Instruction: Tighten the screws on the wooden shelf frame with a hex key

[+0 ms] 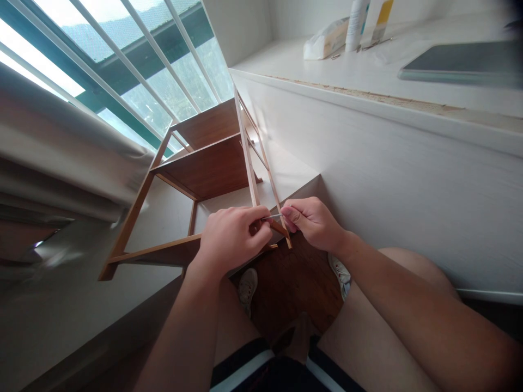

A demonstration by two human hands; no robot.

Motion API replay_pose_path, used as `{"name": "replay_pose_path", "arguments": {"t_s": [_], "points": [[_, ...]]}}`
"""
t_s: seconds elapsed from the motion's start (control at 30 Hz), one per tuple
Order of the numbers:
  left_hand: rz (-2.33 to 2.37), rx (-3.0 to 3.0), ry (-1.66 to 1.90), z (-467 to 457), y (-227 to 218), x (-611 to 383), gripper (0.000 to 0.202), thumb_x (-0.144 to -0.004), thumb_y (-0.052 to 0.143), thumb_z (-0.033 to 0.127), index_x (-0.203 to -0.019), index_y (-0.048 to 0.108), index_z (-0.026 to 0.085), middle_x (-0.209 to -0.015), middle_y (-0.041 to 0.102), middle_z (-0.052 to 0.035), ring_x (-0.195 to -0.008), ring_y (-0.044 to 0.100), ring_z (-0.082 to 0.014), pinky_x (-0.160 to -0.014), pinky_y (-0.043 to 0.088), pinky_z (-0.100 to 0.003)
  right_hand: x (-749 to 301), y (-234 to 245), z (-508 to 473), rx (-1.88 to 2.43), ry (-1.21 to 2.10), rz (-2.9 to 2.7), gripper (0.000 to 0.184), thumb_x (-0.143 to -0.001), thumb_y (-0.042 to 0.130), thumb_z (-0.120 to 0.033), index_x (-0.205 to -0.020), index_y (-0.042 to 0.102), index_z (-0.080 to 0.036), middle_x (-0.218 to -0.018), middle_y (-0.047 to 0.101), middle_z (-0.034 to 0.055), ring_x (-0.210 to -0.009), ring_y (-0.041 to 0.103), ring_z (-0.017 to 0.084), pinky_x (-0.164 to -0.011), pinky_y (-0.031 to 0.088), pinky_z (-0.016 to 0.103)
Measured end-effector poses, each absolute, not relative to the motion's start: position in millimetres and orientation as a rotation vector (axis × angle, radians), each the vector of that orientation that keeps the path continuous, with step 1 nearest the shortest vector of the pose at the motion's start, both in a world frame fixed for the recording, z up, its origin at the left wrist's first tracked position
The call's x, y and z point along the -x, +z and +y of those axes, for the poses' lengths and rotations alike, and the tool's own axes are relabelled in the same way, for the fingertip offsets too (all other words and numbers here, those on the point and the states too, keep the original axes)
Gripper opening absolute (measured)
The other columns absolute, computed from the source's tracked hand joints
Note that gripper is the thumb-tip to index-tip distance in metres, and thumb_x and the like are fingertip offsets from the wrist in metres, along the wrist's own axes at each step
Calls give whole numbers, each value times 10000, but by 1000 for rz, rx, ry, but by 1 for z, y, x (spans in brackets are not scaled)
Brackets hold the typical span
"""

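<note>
Between my hands runs a thin silver metal rod that looks like a hex key (274,216). My right hand (312,220) is closed, pinching one end of it between thumb and fingers. My left hand (232,237) is closed around the other end, in front of a post of the brown wooden shelf rack (200,169); what its fingertips cover is hidden. The rack stands tilted in view, with its lowest shelf (163,251) running behind my left wrist.
On the white ledge (286,64) at the upper right are a plastic packet (327,41), a white tube (357,24), loose screws (378,43) and a dark flat device (457,62). A curtain (61,136) and barred window (134,54) are left. My shoes (247,288) rest on the brown floor.
</note>
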State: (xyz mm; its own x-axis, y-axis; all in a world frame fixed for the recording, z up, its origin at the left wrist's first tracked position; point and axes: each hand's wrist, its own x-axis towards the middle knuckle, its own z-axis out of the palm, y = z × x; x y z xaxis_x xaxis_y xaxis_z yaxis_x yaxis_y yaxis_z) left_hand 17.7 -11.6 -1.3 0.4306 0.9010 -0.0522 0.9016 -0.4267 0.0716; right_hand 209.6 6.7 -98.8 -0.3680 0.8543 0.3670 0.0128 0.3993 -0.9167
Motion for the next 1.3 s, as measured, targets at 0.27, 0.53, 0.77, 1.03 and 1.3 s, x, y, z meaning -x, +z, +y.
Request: {"name": "replay_pose_path", "arguments": {"t_s": [0.27, 0.53, 0.77, 1.03, 1.3], "points": [[1638, -2585, -3, -10, -2, -16, 218, -909, 471, 386, -904, 683, 332, -760, 679, 38, -697, 584, -179, -586, 243, -319, -215, -105, 16, 694, 935, -1809, 374, -1003, 526, -394, -699, 519, -177, -640, 483, -27, -604, 426, 110, -608, 341, 258], [1628, -2578, 6, -11, -1, -18, 236, -909, 466, 381, -911, 695, 323, -767, 692, 28, -700, 593, -181, -591, 248, -319, -214, -106, 16, 600, 836, -1805, 317, -1005, 531, -339, -735, 550, -176, -677, 498, -18, -627, 445, 114, -638, 360, 254], [1632, -2575, -19, -12, 0, -19, 254, -915, 458, 380, -892, 697, 298, -781, 708, 6, -716, 608, -195, -602, 266, -319, -215, -106, 16, 624, 845, -1822, 321, -1004, 526, -367, -744, 561, -183, -682, 511, -9, -637, 460, 127, -649, 367, 267], [1621, -2580, -31, -11, 1, -19, 253, -916, 455, 384, -858, 682, 290, -761, 690, 7, -706, 597, -192, -597, 257, -317, -214, -106, 15, 634, 851, -1823, 352, -1007, 517, -388, -724, 553, -182, -666, 504, -11, -617, 454, 122, -634, 360, 268], [1621, -2591, -12, -12, -1, -18, 244, -918, 452, 383, -873, 676, 297, -769, 692, 8, -717, 598, -195, -599, 253, -314, -215, -107, 15, 613, 841, -1835, 342, -1008, 516, -387, -734, 558, -186, -678, 515, -7, -628, 459, 126, -643, 370, 269]]}}
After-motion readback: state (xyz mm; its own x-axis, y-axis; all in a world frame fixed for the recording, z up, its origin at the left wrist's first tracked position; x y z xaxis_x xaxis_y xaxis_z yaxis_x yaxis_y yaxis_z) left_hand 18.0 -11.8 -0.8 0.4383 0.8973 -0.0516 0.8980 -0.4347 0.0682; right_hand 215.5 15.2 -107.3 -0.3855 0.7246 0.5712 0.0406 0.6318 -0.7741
